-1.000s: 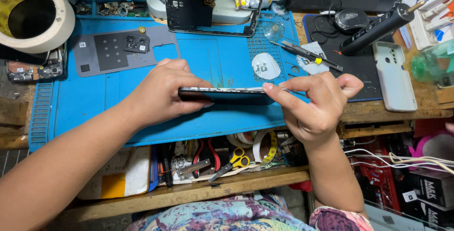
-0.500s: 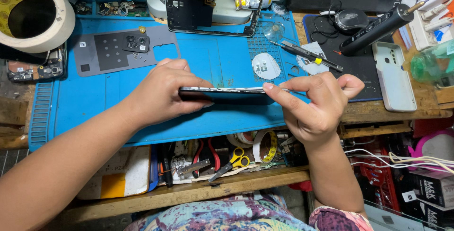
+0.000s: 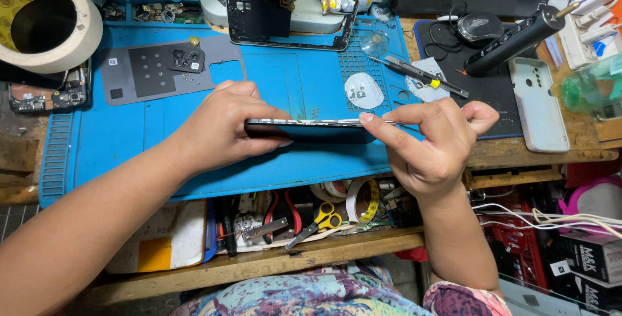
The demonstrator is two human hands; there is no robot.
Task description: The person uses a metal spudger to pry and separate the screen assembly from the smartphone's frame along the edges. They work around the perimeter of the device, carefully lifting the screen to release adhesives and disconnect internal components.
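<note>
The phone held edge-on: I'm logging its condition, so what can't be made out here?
Head view only:
- The phone shows just its thin edge; both faces are turned out of sight.
- The left hand covers its left end.
- The right hand pinches the right end; whether the fingertips hold a thin tool is too small to tell.
- The tape roll is cut off by the frame's left edge.

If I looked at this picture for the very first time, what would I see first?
First you would see two hands in the middle: the left hand and the right hand hold a thin dark phone edge-on above a bright blue work mat. Next, the big roll of pale tape in the top left corner, and the yellow-handled scissors on the shelf under the mat.
</note>
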